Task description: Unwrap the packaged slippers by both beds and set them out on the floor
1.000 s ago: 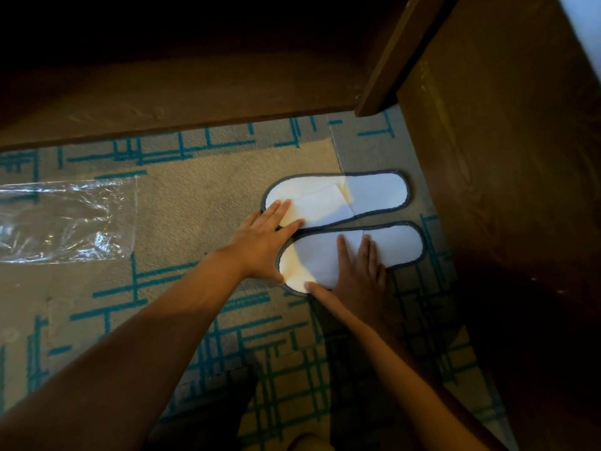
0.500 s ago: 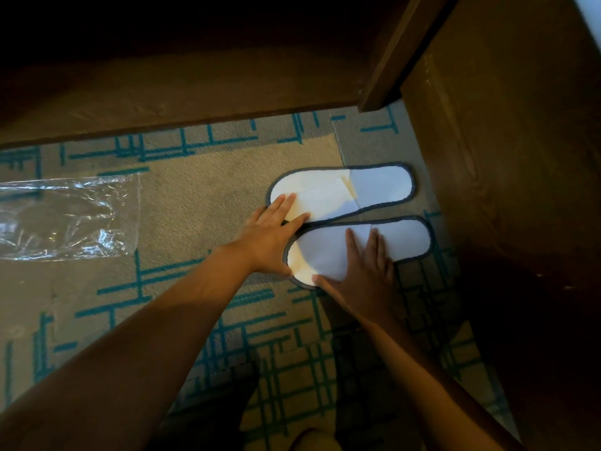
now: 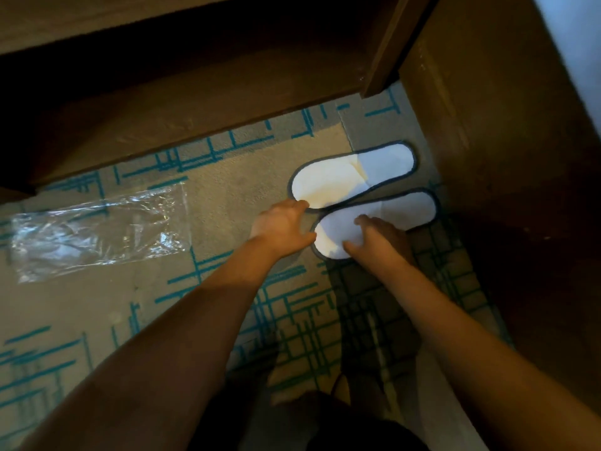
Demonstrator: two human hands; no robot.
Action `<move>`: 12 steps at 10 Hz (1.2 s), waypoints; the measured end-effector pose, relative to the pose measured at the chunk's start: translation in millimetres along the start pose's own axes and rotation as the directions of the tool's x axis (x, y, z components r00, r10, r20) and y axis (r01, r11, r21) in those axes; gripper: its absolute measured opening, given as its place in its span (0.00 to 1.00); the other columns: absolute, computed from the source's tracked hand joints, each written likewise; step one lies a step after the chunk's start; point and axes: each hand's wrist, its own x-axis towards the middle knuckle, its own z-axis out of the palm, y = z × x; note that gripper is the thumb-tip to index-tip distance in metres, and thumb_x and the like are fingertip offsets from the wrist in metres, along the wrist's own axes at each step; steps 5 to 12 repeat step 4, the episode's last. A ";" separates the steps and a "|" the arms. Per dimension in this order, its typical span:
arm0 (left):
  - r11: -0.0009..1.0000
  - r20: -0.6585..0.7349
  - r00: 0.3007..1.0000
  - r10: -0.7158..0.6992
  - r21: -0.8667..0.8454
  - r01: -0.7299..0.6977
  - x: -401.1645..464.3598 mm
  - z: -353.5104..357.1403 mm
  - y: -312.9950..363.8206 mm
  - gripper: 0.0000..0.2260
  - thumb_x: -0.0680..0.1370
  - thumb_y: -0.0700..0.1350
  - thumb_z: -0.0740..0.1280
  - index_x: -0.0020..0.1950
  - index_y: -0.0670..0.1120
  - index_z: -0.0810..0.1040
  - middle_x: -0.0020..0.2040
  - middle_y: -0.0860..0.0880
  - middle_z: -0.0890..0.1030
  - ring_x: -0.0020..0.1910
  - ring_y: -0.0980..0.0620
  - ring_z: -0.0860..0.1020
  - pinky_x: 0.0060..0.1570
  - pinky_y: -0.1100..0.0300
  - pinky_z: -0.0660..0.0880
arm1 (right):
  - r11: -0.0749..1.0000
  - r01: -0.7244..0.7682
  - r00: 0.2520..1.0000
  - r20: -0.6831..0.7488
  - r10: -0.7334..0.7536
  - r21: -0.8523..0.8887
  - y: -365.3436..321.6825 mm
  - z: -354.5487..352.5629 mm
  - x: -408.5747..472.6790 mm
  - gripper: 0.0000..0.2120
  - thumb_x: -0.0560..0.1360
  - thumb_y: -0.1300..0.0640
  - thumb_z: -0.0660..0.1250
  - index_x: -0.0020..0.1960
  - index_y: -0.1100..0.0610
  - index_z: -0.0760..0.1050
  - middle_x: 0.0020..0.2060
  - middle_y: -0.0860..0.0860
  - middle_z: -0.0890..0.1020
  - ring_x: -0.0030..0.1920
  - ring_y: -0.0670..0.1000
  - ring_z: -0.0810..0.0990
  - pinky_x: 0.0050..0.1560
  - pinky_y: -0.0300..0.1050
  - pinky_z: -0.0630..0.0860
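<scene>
Two flat white slippers with grey trim lie side by side on the carpet, the far slipper (image 3: 351, 177) and the near slipper (image 3: 400, 211). My left hand (image 3: 281, 226) rests at the heel ends, fingers curled, touching the edges of both. My right hand (image 3: 379, 237) lies on top of the near slipper's heel end, fingers bent and apart. Neither hand lifts a slipper. The empty clear plastic wrapper (image 3: 97, 229) lies flat on the carpet to the left.
A dark wooden bed frame (image 3: 182, 125) runs along the back. A wooden cabinet side (image 3: 507, 157) stands close on the right of the slippers. The carpet (image 3: 97, 320) is beige with teal lines. My legs show at the bottom.
Both hands have slid back toward the heel ends and their fingers have curled from flat. The slippers lie slightly more angled in view as the camera moved.
</scene>
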 end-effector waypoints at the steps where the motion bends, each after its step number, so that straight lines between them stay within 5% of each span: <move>1: 0.995 0.026 0.998 -0.064 -0.068 0.066 -32.2 -34.2 14.0 0.27 0.72 0.54 0.67 0.69 0.48 0.67 0.64 0.42 0.74 0.61 0.43 0.74 0.58 0.48 0.74 | 1.000 0.024 1.000 0.019 -0.025 0.018 -26.4 -30.9 -30.7 0.20 0.75 0.49 0.62 0.63 0.58 0.68 0.58 0.61 0.77 0.57 0.62 0.76 0.54 0.55 0.76; 4: 0.950 0.107 0.967 -0.232 -0.191 0.249 -179.3 -168.7 65.3 0.22 0.71 0.54 0.68 0.62 0.45 0.73 0.58 0.41 0.79 0.57 0.41 0.77 0.57 0.48 0.75 | 0.997 -0.021 0.972 0.233 0.037 -0.072 -92.3 -162.0 -171.2 0.17 0.78 0.50 0.57 0.64 0.56 0.66 0.49 0.57 0.78 0.46 0.58 0.78 0.34 0.46 0.68; 12: 0.950 0.107 0.967 -0.232 -0.191 0.249 -179.3 -168.7 65.3 0.22 0.71 0.54 0.68 0.62 0.45 0.73 0.58 0.41 0.79 0.57 0.41 0.77 0.57 0.48 0.75 | 0.997 -0.021 0.972 0.233 0.037 -0.072 -92.3 -162.0 -171.2 0.17 0.78 0.50 0.57 0.64 0.56 0.66 0.49 0.57 0.78 0.46 0.58 0.78 0.34 0.46 0.68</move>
